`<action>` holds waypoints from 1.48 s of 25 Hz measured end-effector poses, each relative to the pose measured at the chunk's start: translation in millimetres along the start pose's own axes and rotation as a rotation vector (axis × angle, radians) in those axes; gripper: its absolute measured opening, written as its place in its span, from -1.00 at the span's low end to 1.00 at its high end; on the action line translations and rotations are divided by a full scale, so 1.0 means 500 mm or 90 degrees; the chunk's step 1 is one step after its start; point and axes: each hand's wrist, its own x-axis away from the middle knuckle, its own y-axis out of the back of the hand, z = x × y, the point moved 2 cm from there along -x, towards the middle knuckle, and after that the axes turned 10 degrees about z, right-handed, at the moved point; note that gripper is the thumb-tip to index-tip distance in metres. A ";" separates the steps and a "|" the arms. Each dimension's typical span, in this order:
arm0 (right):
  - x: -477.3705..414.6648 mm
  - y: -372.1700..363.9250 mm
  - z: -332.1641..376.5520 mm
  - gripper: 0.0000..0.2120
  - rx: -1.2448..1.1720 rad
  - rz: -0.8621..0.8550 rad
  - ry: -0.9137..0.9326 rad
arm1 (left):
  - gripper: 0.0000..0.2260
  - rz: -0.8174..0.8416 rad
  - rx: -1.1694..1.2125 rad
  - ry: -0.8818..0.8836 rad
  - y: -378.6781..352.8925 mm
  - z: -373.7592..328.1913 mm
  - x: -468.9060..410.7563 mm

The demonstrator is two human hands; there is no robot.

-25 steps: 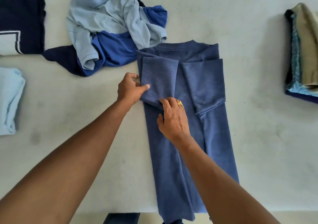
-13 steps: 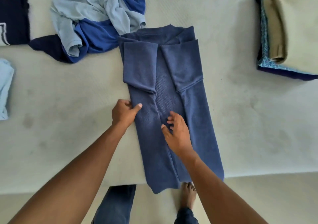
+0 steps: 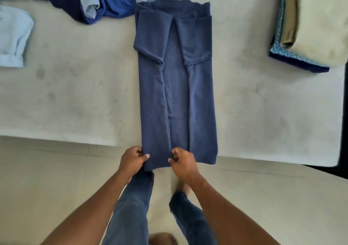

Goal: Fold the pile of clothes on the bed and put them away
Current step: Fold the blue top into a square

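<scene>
- Navy shirt (image 3: 177, 86), where is it?
- Head view: flat on the bed (image 3: 75, 103), sleeves folded in. Left hand (image 3: 131, 161) and right hand (image 3: 183, 162), side by side, each pinch its near hem.
- What's left?
- Folding it across, likely. A crumpled pile (image 3: 113, 1) waits, a folded stack (image 3: 310, 24) sits right, and nothing looks put away.

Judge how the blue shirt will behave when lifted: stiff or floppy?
Probably floppy: the blue shirt sags past the bed edge where the left hand and right hand pinch it. Likely light: fingertip pinches hold it. Its folded sleeves may slip open.
</scene>
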 end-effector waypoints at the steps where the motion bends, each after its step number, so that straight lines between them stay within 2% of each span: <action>1: -0.002 0.002 -0.003 -0.90 0.081 0.050 -0.005 | -0.95 -0.008 -0.069 0.021 0.006 0.005 -0.001; 3: -0.014 0.032 -0.011 -0.79 0.185 0.110 -0.019 | -0.95 -0.037 -0.251 0.055 0.018 -0.008 -0.007; 4: -0.019 0.064 -0.008 -0.79 0.152 0.087 -0.017 | -0.95 -0.072 -0.307 0.058 0.027 -0.023 -0.011; 5: -0.022 0.101 -0.006 -0.84 0.073 0.039 -0.014 | -0.95 -0.117 -0.311 0.039 0.038 -0.042 -0.017; 7: -0.034 0.193 -0.018 -0.86 -0.033 -0.182 -0.011 | -0.92 -0.178 -0.213 -0.029 0.046 -0.087 -0.023; 8: -0.039 0.236 -0.033 -0.82 -0.032 -0.282 -0.013 | -0.83 -0.180 -0.160 -0.055 0.044 -0.112 -0.024; 9: -0.042 0.267 -0.054 -0.69 -0.046 -0.330 -0.029 | -0.74 -0.164 -0.112 -0.063 0.038 -0.126 -0.029; 11: -0.061 0.286 -0.093 -0.44 -0.132 -0.288 -0.072 | -0.67 -0.130 -0.041 -0.047 0.018 -0.138 -0.033; 12: -0.072 0.278 -0.111 -0.46 -0.153 -0.235 -0.080 | -0.71 -0.114 -0.021 -0.042 0.008 -0.130 -0.037; 15: -0.065 0.231 -0.154 -0.74 -0.128 -0.128 -0.059 | -0.78 -0.073 0.027 -0.046 -0.011 -0.085 -0.036; 19: -0.027 0.200 -0.212 -0.77 -0.124 -0.075 -0.052 | -0.65 -0.016 0.065 -0.011 -0.015 -0.029 -0.006; 21: 0.007 0.198 -0.223 -0.74 -0.184 -0.101 -0.068 | -0.60 -0.006 0.106 -0.010 -0.017 -0.005 0.031; 23: 0.054 0.209 -0.209 -0.59 -0.257 -0.121 -0.055 | -0.50 0.005 0.213 -0.040 -0.014 -0.013 0.078; 25: 0.095 0.243 -0.166 -0.50 -0.332 -0.120 -0.023 | -0.53 -0.004 0.256 -0.093 0.016 -0.066 0.116; 28: 0.088 0.344 -0.068 -0.71 -0.474 -0.139 -0.015 | -0.83 0.021 0.290 -0.125 0.091 -0.182 0.106; 30: 0.030 0.421 -0.001 -0.82 -0.573 -0.140 -0.021 | -0.82 0.038 0.329 -0.122 0.142 -0.277 0.060; 33: -0.102 0.527 0.089 -0.77 -0.761 -0.154 0.021 | -0.72 0.038 0.465 -0.121 0.220 -0.431 -0.055; 35: -0.192 0.560 0.122 -0.72 -0.746 -0.226 0.011 | -0.57 0.008 0.478 -0.128 0.249 -0.493 -0.157; 37: -0.233 0.552 0.127 -0.71 -0.531 -0.360 -0.058 | -0.53 -0.149 0.278 -0.059 0.242 -0.484 -0.214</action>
